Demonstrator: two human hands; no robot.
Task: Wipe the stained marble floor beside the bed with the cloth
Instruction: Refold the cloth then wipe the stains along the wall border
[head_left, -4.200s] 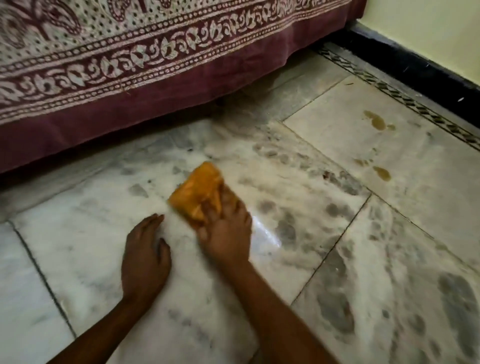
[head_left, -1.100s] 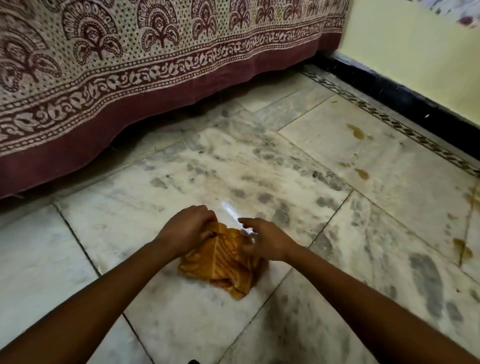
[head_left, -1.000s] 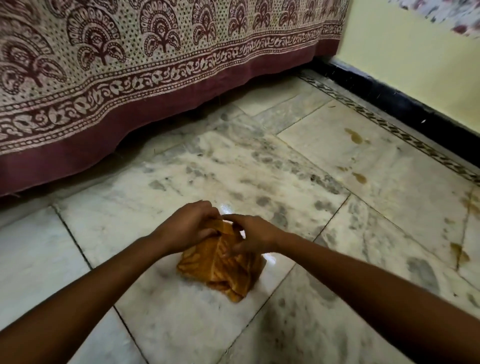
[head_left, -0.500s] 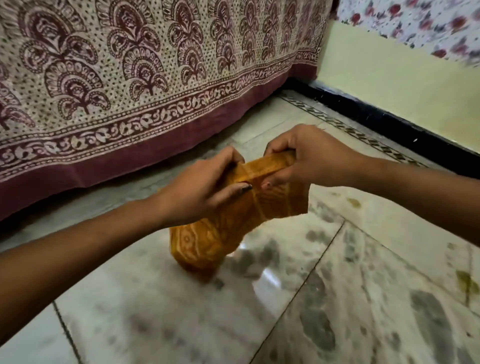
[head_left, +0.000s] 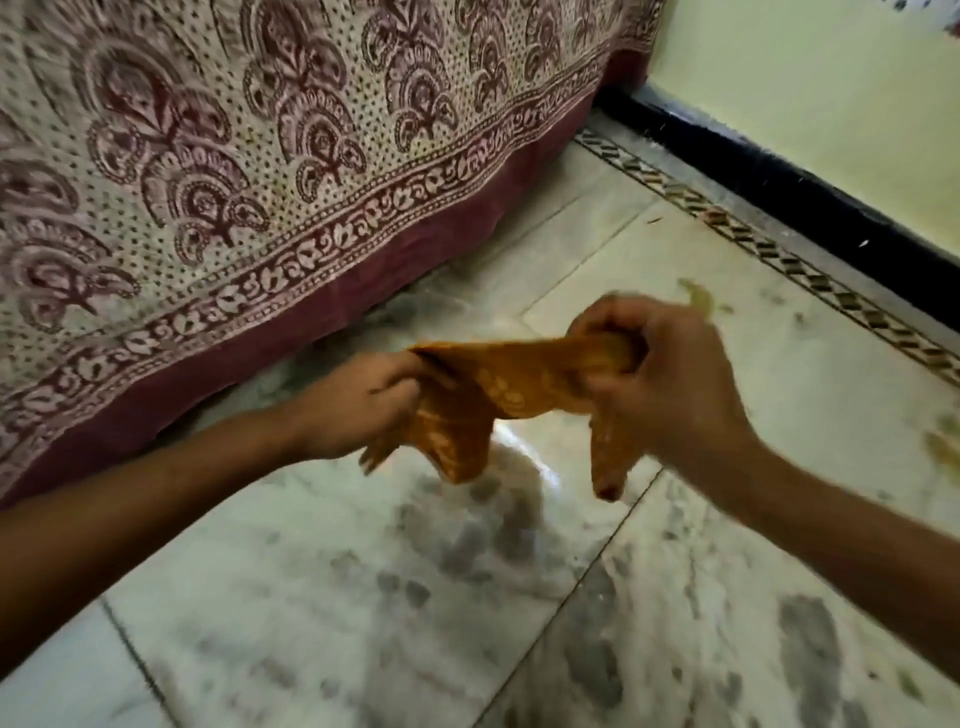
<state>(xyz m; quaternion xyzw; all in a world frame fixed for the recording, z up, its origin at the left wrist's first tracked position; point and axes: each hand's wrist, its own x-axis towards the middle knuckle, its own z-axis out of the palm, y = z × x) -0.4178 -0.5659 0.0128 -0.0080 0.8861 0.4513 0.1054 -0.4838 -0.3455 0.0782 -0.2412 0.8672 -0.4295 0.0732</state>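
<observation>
Above the stained marble floor (head_left: 363, 597) by the bedspread (head_left: 260, 156), fingers (head_left: 397, 387) of left hand (head_left: 358, 410) and right hand (head_left: 670, 384) grip the cloth (head_left: 509, 379).

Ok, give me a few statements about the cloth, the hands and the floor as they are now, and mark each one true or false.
1. The left hand and the right hand both grip the orange cloth. True.
2. The cloth lies flat on the marble floor. False: it is held up off the floor, stretched between the two hands.
3. A yellowish stain shows on the floor just beyond the right hand. True.
4. The bedcover is plain blue. False: it is cream with a maroon print and a maroon border.
</observation>
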